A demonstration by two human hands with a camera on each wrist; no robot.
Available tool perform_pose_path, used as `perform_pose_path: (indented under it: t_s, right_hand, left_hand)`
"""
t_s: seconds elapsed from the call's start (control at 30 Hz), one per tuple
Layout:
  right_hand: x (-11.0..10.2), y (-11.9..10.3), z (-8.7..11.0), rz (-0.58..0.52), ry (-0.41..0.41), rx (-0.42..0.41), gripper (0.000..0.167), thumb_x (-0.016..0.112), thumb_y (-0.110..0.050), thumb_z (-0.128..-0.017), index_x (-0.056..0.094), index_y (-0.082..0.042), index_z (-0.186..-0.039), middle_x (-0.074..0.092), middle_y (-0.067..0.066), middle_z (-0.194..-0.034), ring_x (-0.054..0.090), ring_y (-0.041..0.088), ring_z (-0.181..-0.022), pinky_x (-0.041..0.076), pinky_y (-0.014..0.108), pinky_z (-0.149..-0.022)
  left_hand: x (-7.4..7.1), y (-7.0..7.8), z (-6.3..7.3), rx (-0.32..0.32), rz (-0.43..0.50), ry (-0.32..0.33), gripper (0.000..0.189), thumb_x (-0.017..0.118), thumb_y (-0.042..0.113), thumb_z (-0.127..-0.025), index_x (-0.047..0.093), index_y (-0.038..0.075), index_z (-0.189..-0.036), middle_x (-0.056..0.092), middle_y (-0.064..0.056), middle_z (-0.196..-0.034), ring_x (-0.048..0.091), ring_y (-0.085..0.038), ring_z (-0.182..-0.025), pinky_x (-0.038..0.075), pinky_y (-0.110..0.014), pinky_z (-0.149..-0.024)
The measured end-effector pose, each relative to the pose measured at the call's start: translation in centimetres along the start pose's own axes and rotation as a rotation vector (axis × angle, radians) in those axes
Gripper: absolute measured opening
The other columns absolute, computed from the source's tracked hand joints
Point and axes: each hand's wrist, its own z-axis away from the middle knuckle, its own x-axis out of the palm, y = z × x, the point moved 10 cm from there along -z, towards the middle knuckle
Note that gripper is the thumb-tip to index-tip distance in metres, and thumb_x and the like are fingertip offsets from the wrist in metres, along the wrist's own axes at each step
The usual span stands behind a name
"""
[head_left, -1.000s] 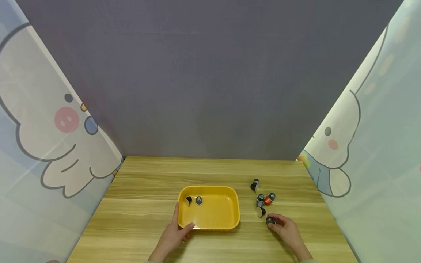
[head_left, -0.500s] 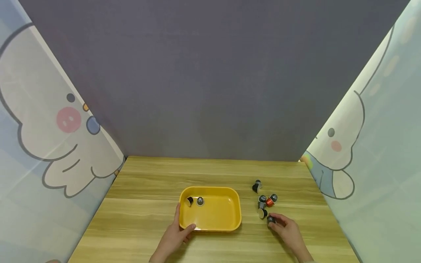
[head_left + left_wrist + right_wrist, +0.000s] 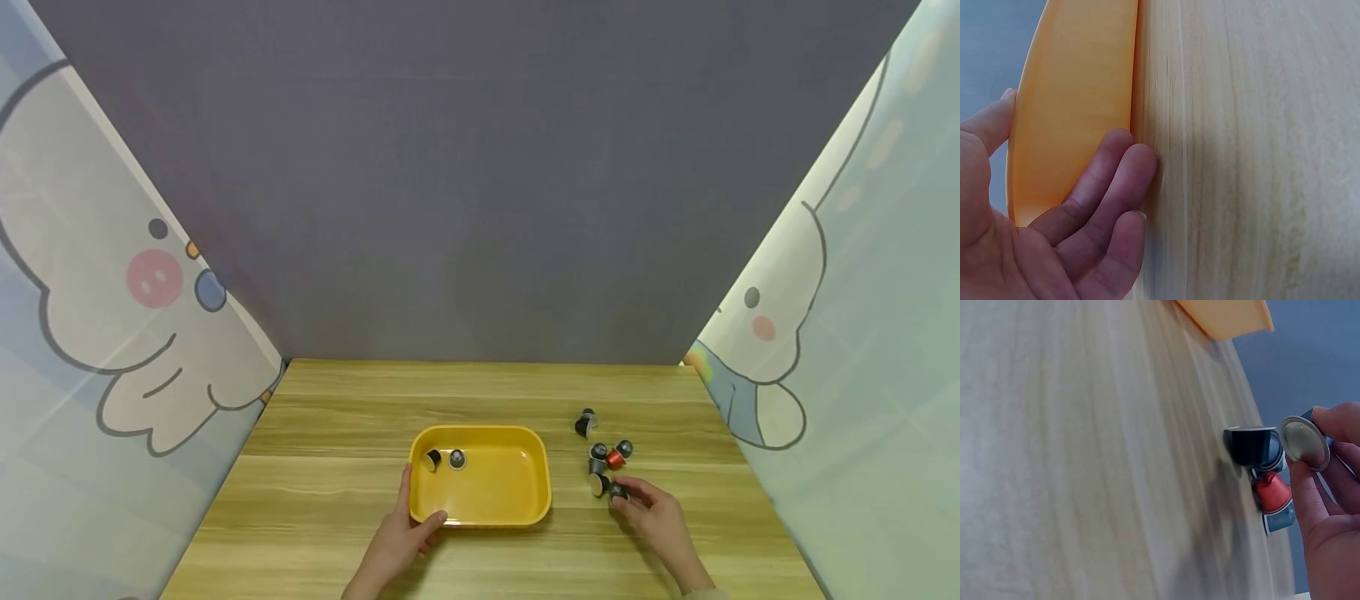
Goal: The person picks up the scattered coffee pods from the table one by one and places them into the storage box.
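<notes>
My left hand grips the near left corner of a yellow plastic tray, thumb at the rim and fingers against the outer wall in the left wrist view. Inside the tray, toward its far left, lie a black coffee capsule and a grey coffee capsule. To the right of the tray, my right hand pinches a dark coffee capsule between thumb and fingers. Its silver foil lid faces the right wrist camera. Close by on the table lies a black capsule.
Beyond my right hand are a red capsule, a dark capsule and grey capsules. Farther back lies a black capsule with another against it. A dark grey panel bounds the wooden table behind; printed sheets flank it.
My right hand has raised the dark capsule slightly and shifted it a little away from me, toward the other capsules. My left hand and the tray stay in place.
</notes>
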Motion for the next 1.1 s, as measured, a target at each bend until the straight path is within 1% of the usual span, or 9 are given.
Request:
perform_pose_path:
  t_s: [0.1, 0.3, 0.37, 0.53, 0.67, 0.83, 0.93, 1.03, 1.1]
  right_hand:
    - [0.0, -0.4, -0.1, -0.018, -0.001, 0.007, 0.034, 0.078, -0.001, -0.084, 0.069, 0.006, -0.116, 0.068, 0.022, -0.118, 0.067, 0.022, -0.104, 0.053, 0.021, -0.082]
    - [0.2, -1.1, 0.1, -0.022, -0.011, 0.029, 0.035, 0.077, -0.005, -0.087, 0.068, 0.005, -0.12, 0.065, 0.022, -0.122, 0.063, 0.035, -0.112, 0.053, 0.026, -0.085]
    - [0.2, -1.4, 0.1, -0.02, -0.016, 0.021, 0.036, 0.077, -0.005, -0.087, 0.068, 0.005, -0.12, 0.064, 0.023, -0.124, 0.062, 0.036, -0.114, 0.053, 0.026, -0.086]
    - [0.4, -2.1, -0.1, 0.001, -0.024, -0.023, 0.037, 0.079, -0.008, -0.086, 0.069, 0.002, -0.12, 0.063, 0.022, -0.126, 0.063, 0.034, -0.113, 0.053, 0.025, -0.086]
    - [0.6, -2.5, -0.1, -0.008, -0.032, -0.037, 0.038, 0.08, -0.01, -0.085, 0.069, 0.001, -0.12, 0.063, 0.021, -0.126, 0.064, 0.031, -0.112, 0.053, 0.026, -0.086]
    - [1.2, -2.8, -0.1, -0.03, -0.039, -0.056, 0.037, 0.081, -0.01, -0.084, 0.071, -0.002, -0.118, 0.064, 0.019, -0.125, 0.065, 0.02, -0.108, 0.052, 0.023, -0.085]
    - [1.6, -2.9, -0.2, -0.054, -0.036, -0.062, 0.035, 0.082, -0.007, -0.082, 0.072, -0.002, -0.116, 0.066, 0.019, -0.121, 0.066, 0.014, -0.104, 0.053, 0.022, -0.084]
    - [2.0, -3.1, -0.2, -0.06, -0.034, -0.069, 0.034, 0.082, -0.004, -0.081, 0.073, -0.002, -0.114, 0.067, 0.018, -0.119, 0.066, 0.017, -0.104, 0.053, 0.024, -0.085]
    - [2.2, -3.3, -0.2, -0.054, -0.039, -0.074, 0.034, 0.081, -0.003, -0.081, 0.072, -0.001, -0.114, 0.067, 0.018, -0.119, 0.066, 0.022, -0.106, 0.053, 0.027, -0.086]
  left_hand:
    - [0.0, 0.1, 0.0, 0.0, -0.005, 0.001, 0.104, 0.067, 0.041, -0.095, -0.01, 0.014, -0.16, 0.065, -0.002, -0.067, 0.062, -0.018, -0.058, 0.049, -0.032, -0.057]
    - [0.1, 0.2, 0.1, -0.003, -0.004, -0.004, 0.104, 0.068, 0.041, -0.095, -0.01, 0.015, -0.16, 0.065, -0.003, -0.068, 0.063, -0.019, -0.059, 0.049, -0.032, -0.057]
    - [0.1, 0.3, 0.2, -0.002, -0.005, -0.004, 0.104, 0.068, 0.041, -0.095, -0.01, 0.015, -0.16, 0.065, -0.003, -0.068, 0.063, -0.019, -0.059, 0.049, -0.032, -0.057]
    - [0.1, 0.3, 0.1, 0.0, -0.005, -0.003, 0.104, 0.068, 0.041, -0.095, -0.01, 0.015, -0.16, 0.065, -0.003, -0.068, 0.063, -0.019, -0.059, 0.05, -0.031, -0.057]
    - [0.1, 0.3, 0.1, 0.0, 0.001, -0.005, 0.104, 0.068, 0.04, -0.095, -0.01, 0.016, -0.16, 0.065, -0.003, -0.068, 0.063, -0.019, -0.059, 0.05, -0.031, -0.057]
    - [0.0, 0.3, 0.1, 0.001, -0.008, 0.0, 0.104, 0.068, 0.04, -0.095, -0.009, 0.016, -0.16, 0.065, -0.003, -0.067, 0.063, -0.019, -0.059, 0.049, -0.031, -0.057]
    - [-0.1, 0.3, 0.1, -0.001, -0.012, 0.005, 0.104, 0.068, 0.041, -0.095, -0.009, 0.016, -0.16, 0.065, -0.003, -0.067, 0.063, -0.018, -0.059, 0.049, -0.031, -0.058]
    - [0.0, 0.3, 0.1, -0.003, -0.008, 0.004, 0.104, 0.068, 0.041, -0.094, -0.009, 0.016, -0.16, 0.065, -0.003, -0.067, 0.063, -0.019, -0.059, 0.049, -0.03, -0.058]
    - [0.0, 0.2, 0.1, -0.004, -0.005, 0.002, 0.105, 0.068, 0.041, -0.094, -0.009, 0.016, -0.16, 0.065, -0.003, -0.067, 0.063, -0.019, -0.059, 0.049, -0.03, -0.057]
